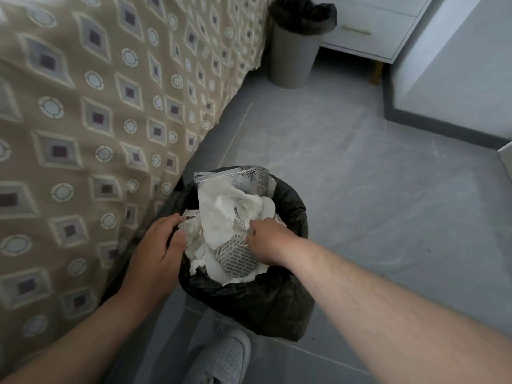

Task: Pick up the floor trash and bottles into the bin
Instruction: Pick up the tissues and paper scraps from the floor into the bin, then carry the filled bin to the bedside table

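A white shoe [221, 356] stands on the grey floor [374, 189], closest to the person. Just past it sits the bin [263, 306] with a black bag, right beside the bed edge. It is piled full of white paper trash [221, 225] and a shiny silver packet [249, 180]. The left hand [158, 250] rests on the pile with fingers bent, its grip half shut on the paper. The right hand [267, 241] pinches the paper, grip narrow. The patterned bed cover [83, 120] hangs alongside. Far off by a white cabinet [368, 31] stands a second grey bin [293, 51].
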`<state>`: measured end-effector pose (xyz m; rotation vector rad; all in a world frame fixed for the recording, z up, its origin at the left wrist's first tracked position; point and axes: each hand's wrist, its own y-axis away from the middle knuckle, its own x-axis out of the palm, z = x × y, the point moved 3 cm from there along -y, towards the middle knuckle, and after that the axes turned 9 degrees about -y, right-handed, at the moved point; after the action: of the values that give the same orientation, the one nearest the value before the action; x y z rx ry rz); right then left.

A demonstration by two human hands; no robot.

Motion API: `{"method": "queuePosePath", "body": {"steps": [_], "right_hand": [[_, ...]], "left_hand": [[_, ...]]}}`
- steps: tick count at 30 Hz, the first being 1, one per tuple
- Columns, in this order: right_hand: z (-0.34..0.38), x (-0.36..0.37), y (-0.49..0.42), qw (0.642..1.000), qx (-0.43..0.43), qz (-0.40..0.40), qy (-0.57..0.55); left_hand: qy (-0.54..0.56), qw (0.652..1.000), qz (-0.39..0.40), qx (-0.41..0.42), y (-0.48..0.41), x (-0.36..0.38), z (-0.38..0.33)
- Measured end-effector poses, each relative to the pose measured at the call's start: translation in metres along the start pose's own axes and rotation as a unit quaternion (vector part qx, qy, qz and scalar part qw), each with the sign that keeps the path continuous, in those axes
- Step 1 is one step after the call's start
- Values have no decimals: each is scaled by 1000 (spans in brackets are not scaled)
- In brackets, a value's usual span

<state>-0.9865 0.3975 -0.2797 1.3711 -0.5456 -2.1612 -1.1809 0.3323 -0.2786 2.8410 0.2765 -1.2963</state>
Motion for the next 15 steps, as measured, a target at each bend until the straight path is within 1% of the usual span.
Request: {"method": "queuePosePath", "body": {"steps": [2, 6, 7, 9, 11, 13, 15], "right_hand": [[-5, -9, 7, 1000, -2, -23, -16], [-25, -42, 44, 988, -56, -143, -13], [-33, -49, 52, 983, -66, -171, -30], [-51, -60, 64, 971, -60, -220, -72], [-74, -69, 69, 960, -16, -253, -119], [-99, -74, 66, 949, 41, -268, -162], [-121, -73, 53, 949, 84, -246, -180]], "left_hand": [[15, 999, -24, -15, -5, -4, 0], [78, 989, -61, -112, -19, -8, -8], [96, 985, -52, -136, -26, -6, -9], [129, 977, -4, -172, -36, 0, -11], [162, 968, 52, -187, -40, 7, -13], [191, 956, 83, -206, -43, 14, -13], [234, 937, 107, -238, -46, 23, -13]]}}
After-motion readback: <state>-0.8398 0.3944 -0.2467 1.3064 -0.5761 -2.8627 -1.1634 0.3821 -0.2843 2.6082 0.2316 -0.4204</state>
